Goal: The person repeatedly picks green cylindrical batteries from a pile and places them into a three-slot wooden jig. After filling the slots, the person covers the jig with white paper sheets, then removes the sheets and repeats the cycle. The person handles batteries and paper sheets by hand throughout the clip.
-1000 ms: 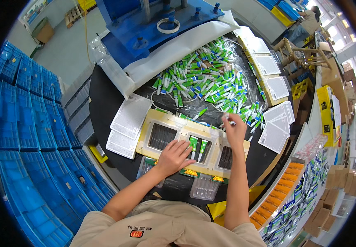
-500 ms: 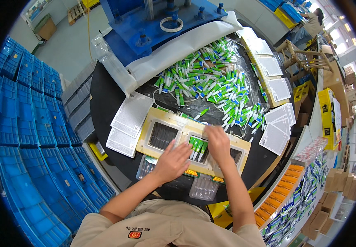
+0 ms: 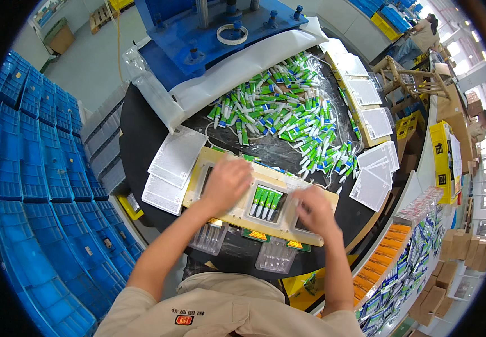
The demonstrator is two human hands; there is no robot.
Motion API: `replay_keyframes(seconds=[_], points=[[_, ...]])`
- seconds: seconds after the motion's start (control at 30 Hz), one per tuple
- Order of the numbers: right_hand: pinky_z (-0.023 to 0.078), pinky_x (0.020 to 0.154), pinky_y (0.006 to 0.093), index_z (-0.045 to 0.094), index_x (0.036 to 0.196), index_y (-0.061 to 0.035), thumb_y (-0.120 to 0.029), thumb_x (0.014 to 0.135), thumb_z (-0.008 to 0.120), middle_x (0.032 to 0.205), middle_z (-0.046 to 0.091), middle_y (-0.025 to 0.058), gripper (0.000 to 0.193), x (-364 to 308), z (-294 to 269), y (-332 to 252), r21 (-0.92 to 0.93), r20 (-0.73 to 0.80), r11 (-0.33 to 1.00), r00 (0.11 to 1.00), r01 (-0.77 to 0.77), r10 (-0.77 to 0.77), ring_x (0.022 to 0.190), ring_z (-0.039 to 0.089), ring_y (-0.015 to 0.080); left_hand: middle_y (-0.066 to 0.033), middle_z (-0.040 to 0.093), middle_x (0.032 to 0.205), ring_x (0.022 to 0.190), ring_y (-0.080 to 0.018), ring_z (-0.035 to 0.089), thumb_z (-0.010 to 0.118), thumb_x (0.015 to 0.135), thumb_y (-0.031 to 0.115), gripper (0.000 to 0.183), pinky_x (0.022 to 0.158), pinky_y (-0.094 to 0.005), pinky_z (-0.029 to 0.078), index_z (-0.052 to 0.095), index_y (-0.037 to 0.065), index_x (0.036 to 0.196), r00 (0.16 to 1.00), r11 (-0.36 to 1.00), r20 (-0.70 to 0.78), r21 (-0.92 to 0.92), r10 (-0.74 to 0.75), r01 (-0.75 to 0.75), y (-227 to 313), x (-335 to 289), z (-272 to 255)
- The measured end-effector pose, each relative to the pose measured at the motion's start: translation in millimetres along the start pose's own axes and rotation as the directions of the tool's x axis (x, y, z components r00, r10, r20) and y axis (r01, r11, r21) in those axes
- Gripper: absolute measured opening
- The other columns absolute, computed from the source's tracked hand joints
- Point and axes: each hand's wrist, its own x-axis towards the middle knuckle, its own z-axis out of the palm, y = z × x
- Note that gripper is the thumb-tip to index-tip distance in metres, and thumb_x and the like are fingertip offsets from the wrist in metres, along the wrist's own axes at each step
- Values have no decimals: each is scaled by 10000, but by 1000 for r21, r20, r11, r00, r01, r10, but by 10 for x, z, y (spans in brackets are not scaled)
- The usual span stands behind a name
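A cream frame with three windows lies in front of me. In its middle window, several small green-and-white tubes lie side by side in a clear tray, white ends toward me. My left hand is over the left window and covers most of it; its fingers point down and their tips are hidden. My right hand hovers at the right window, partly hiding it, its fingers smeared by motion. Clear plastic blisters with green-and-orange cards stick out from under the frame's near edge.
A large heap of loose tubes lies beyond the frame, below a blue press. Grey-white printed cards lie left, with more cards at right. Another cream frame holds cards. Blue crates are stacked at left.
My left hand moved from the middle window's left edge up over the left window. The right hand left the middle window for the right one. A loose tube beyond the frame is gone; the middle row looks fuller.
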Motion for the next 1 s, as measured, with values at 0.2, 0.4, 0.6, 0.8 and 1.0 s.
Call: replay_keyframes(seconds=[0.2, 0.4, 0.6, 0.8, 1.0], points=[[529, 907, 359, 698, 978, -15, -109, 762, 658, 1166, 715, 82, 239, -375, 343, -208, -401, 244, 850, 934, 341, -260, 1082, 639, 241, -96, 711, 1094, 1085, -293, 645, 678, 937, 185, 168, 1092, -514, 403, 691, 57, 1043, 996, 999, -84, 28, 31, -29, -210, 528, -66], [537, 902, 368, 702, 1067, -1, -67, 781, 673, 1223, 693, 110, 295, -358, 444, -26, -371, -1, 909, 978, 192, -207, 1089, 647, 253, -103, 717, 1104, 1093, -301, 656, 675, 911, 118, 188, 1065, -490, 442, 700, 50, 1084, 997, 998, -81, 57, -9, 13, -345, 474, -136], [542, 751, 425, 706, 991, -16, 35, 813, 670, 947, 704, 157, 188, 675, 560, 224, -51, -318, 996, 946, -80, 59, 849, 664, 351, -86, 684, 1200, 1130, -273, 638, 644, 803, 64, 298, 929, -413, 532, 727, 95, 1088, 955, 907, 177, 311, 238, -283, -873, 835, -109], [550, 767, 463, 727, 925, -9, -88, 801, 751, 978, 654, 195, 148, 1983, 1187, 615, -263, -110, 942, 976, -209, 186, 850, 670, 395, -28, 652, 1038, 1011, -196, 629, 630, 834, 146, 178, 863, -337, 496, 702, 139, 996, 792, 670, 447, 439, 415, -599, -1125, 1164, -3], [539, 657, 415, 746, 887, -4, -139, 750, 850, 909, 650, 166, 219, 1657, 956, 317, 33, -229, 969, 942, -245, 246, 750, 671, 343, -60, 677, 1042, 952, -258, 663, 681, 876, 125, 220, 859, -401, 522, 701, 75, 1089, 948, 928, 58, 193, 314, -320, -1029, 830, -234]])
